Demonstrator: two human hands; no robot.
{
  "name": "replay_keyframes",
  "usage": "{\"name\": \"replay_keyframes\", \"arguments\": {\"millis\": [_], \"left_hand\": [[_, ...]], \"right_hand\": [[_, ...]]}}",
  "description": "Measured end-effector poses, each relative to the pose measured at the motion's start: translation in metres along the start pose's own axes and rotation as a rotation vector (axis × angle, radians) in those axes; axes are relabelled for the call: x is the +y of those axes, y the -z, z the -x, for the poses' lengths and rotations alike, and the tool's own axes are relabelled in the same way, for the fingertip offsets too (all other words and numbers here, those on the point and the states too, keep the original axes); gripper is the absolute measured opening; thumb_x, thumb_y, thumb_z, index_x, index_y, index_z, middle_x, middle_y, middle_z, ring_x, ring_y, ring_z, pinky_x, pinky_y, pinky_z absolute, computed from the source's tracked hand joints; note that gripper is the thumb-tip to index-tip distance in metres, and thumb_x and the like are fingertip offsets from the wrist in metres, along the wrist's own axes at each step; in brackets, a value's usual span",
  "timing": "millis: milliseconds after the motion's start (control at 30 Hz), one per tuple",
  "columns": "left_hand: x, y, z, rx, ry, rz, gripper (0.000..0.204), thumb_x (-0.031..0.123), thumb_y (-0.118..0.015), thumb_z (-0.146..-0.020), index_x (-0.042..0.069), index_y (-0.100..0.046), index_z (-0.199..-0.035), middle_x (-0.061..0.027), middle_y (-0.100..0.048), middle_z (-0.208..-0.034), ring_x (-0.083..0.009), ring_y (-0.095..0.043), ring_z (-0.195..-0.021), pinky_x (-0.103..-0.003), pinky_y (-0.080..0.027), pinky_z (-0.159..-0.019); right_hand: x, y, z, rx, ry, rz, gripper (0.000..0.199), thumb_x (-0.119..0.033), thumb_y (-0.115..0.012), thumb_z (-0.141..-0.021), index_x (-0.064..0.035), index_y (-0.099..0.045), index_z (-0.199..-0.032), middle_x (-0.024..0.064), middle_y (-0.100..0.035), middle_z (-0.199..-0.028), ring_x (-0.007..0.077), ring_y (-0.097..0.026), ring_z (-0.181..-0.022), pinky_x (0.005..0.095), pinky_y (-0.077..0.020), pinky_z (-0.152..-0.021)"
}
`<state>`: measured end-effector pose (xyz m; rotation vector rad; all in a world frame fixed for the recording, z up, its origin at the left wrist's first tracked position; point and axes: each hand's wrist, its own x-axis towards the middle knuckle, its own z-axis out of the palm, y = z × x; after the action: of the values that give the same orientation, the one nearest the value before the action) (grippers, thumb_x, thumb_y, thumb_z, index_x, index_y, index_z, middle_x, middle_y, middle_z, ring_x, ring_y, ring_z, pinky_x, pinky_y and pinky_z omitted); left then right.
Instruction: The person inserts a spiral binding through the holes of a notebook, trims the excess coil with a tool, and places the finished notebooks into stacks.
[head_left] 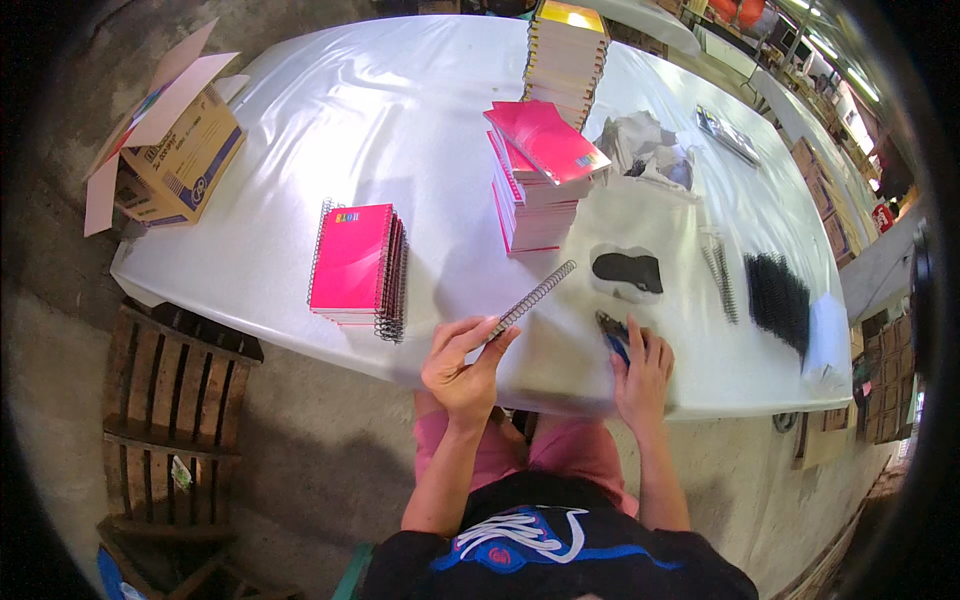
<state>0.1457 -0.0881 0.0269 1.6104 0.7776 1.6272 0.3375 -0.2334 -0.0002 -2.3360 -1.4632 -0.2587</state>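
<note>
My left hand (465,372) is closed on a dark wire spiral coil (540,293), which slants up and to the right over the table's near edge. Whether pages are attached to the coil, I cannot tell. In my right hand (645,375) is a pair of pliers (612,335) with blue handles, its dark jaws pointing up and left. To the left lies a stack of pink spiral notebooks (352,260), with coils sticking out on both sides. Beyond my hands stands a taller stack of pink-covered pads (540,190), its top ones turned askew.
A tall stack of yellow-topped spiral notebooks (565,60) stands at the back. On the right lie a black pad (627,270), loose coils (718,275), a heap of black coils (777,300) and crumpled plastic (645,150). An open cardboard box (180,160) sits far left; a wooden pallet (175,410) is below.
</note>
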Motion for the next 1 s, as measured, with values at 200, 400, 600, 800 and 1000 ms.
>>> {"name": "replay_keyframes", "arguments": {"millis": [200, 400, 600, 800, 1000], "left_hand": [[0.025, -0.008, -0.003, 0.15, 0.108, 0.12, 0.037, -0.003, -0.077, -0.071, -0.001, -0.066, -0.106, -0.0082, -0.064, -0.103, -0.0087, -0.047, -0.075, -0.022, -0.042, -0.072], [0.015, 0.006, 0.0, 0.094, -0.109, -0.151, 0.034, -0.002, -0.078, -0.071, 0.002, -0.068, -0.103, -0.0144, -0.04, -0.138, -0.0097, -0.046, -0.075, -0.023, -0.043, -0.073], [0.016, 0.006, 0.002, 0.147, -0.112, -0.125, 0.033, -0.004, -0.078, -0.068, 0.006, -0.07, -0.098, -0.015, -0.039, -0.138, -0.0112, -0.049, -0.075, -0.024, -0.045, -0.072], [0.009, 0.013, 0.002, 0.134, -0.302, -0.355, 0.044, -0.003, -0.077, -0.066, 0.007, -0.063, -0.106, -0.0087, -0.06, -0.107, -0.0141, -0.053, -0.075, -0.026, -0.045, -0.07], [0.009, 0.011, 0.004, 0.159, -0.337, -0.336, 0.04, -0.005, -0.079, -0.066, 0.004, -0.062, -0.101, -0.0047, -0.061, -0.078, -0.0153, -0.053, -0.072, -0.029, -0.044, -0.07]], "right_hand": [[-0.068, 0.048, -0.019, -0.179, -0.24, -1.548, 0.056, -0.022, -0.063, -0.085, -0.0152, -0.043, -0.138, 0.0125, -0.05, -0.107, 0.0245, -0.049, -0.094, 0.0291, -0.0368, -0.087], [-0.116, 0.083, -0.027, 0.01, 0.286, -0.547, 0.045, -0.015, -0.071, -0.076, -0.023, -0.062, -0.119, 0.0112, -0.054, -0.115, 0.0245, -0.05, -0.103, 0.0379, -0.033, -0.089], [-0.118, 0.086, -0.035, -0.034, 0.338, -0.569, 0.048, -0.013, -0.071, -0.074, -0.0236, -0.062, -0.12, 0.0056, -0.055, -0.119, 0.0261, -0.05, -0.105, 0.0412, -0.0301, -0.091], [-0.108, 0.083, -0.034, -0.382, 0.263, -0.931, 0.045, -0.015, -0.066, -0.082, -0.0153, -0.055, -0.126, 0.0125, -0.059, -0.108, 0.0264, -0.058, -0.096, 0.039, -0.044, -0.081], [-0.093, 0.068, -0.03, -1.11, -0.361, -2.048, 0.053, -0.019, -0.057, -0.091, -0.01, -0.036, -0.139, 0.0127, -0.058, -0.108, 0.019, -0.059, -0.094, 0.032, -0.0491, -0.078]]}}
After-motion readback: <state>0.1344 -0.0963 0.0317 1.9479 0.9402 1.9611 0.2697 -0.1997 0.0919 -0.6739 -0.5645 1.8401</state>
